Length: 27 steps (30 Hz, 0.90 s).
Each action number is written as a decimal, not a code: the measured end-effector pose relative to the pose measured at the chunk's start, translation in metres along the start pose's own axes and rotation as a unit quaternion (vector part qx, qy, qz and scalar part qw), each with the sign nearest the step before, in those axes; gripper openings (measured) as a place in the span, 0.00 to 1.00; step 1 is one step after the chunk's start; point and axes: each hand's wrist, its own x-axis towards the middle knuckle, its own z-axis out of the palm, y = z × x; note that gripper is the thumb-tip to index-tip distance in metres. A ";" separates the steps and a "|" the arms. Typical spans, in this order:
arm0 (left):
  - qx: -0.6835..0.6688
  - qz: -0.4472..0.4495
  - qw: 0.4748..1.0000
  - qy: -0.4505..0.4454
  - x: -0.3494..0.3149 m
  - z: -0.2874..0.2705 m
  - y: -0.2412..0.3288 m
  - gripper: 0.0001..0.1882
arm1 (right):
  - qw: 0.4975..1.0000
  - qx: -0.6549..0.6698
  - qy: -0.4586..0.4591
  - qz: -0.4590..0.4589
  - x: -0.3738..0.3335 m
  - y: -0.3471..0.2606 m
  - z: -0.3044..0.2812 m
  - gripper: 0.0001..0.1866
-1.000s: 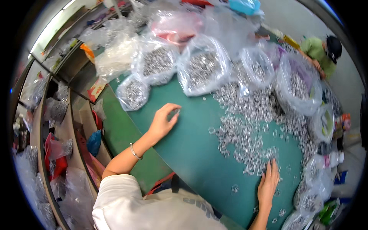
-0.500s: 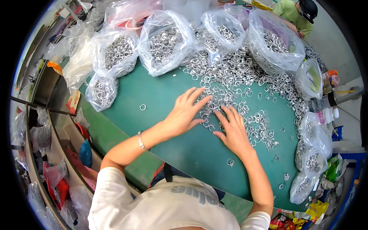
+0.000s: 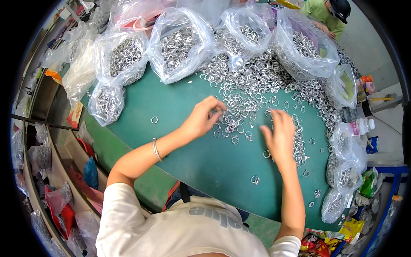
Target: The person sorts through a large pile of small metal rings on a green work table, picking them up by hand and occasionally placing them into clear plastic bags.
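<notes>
A loose heap of silver-coloured metal rings (image 3: pixel 242 105) lies on the green tabletop (image 3: pixel 171 109). At its left edge is my left hand (image 3: pixel 204 115), its fingers curled in toward the thumb; whatever may be between the fingertips is too small to make out. My right hand (image 3: pixel 280 135) is on the heap's right side, open, with the thumb spread away from the fingers and nothing visible in it. More rings (image 3: pixel 299 147) lie just right of that hand, partly hidden by it. A bracelet (image 3: pixel 156 150) circles my left wrist.
Clear plastic bags of rings (image 3: pixel 177 47) line the far edge, with smaller bags (image 3: pixel 336 205) down the right. A bigger ring pile (image 3: pixel 274 70) spreads between them. Stray rings (image 3: pixel 255 180) dot the near tabletop. A co-worker in green (image 3: pixel 323 17) is at the far right. Shelves (image 3: pixel 64 171) stand left.
My hands have moved apart: the right shifted right and off the middle rings, while the left drew back slightly left and its spread fingers curled. Some rings between them have shifted.
</notes>
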 end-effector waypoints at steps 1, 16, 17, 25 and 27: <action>-0.078 -0.039 0.996 0.002 0.006 0.002 -0.002 0.08 | 0.996 0.071 -0.037 -0.040 0.009 -0.016 0.001 0.29; 0.121 0.033 0.992 -0.002 0.007 -0.040 -0.006 0.19 | 0.996 0.010 0.084 0.006 -0.020 0.006 -0.008 0.10; 0.130 0.038 0.991 0.000 0.008 -0.041 -0.005 0.21 | 0.999 0.031 0.039 -0.008 -0.024 -0.001 -0.011 0.10; 0.191 0.057 0.969 -0.146 -0.036 -0.021 0.043 0.25 | 0.995 -0.022 -0.033 0.093 -0.064 0.006 -0.043 0.20; 0.207 0.083 0.959 -0.178 -0.043 -0.007 0.048 0.23 | 0.992 -0.060 -0.043 0.105 -0.085 0.013 -0.040 0.23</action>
